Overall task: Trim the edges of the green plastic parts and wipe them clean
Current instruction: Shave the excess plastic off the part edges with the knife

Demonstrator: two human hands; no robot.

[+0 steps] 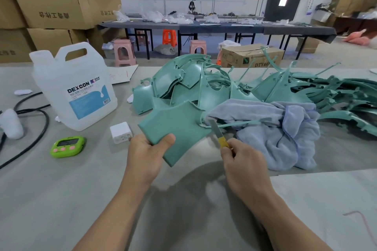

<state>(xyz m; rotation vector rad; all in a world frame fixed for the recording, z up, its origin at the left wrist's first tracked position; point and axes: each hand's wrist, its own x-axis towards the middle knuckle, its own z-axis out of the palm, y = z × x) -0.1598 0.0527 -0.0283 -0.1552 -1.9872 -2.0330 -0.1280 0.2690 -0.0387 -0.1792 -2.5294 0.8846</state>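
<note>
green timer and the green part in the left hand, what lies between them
A white charger lies on the table between the timer and the held part, nearer the part, as the head view shows.

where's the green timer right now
In the head view the green timer lies on the left of the table, nearer than the white jug and left of the white charger.

Grey table [61,199], white jug [75,87], green timer [67,146], charger [121,132], black cable [48,122], blue towel [285,140], green parts [193,83]
</note>
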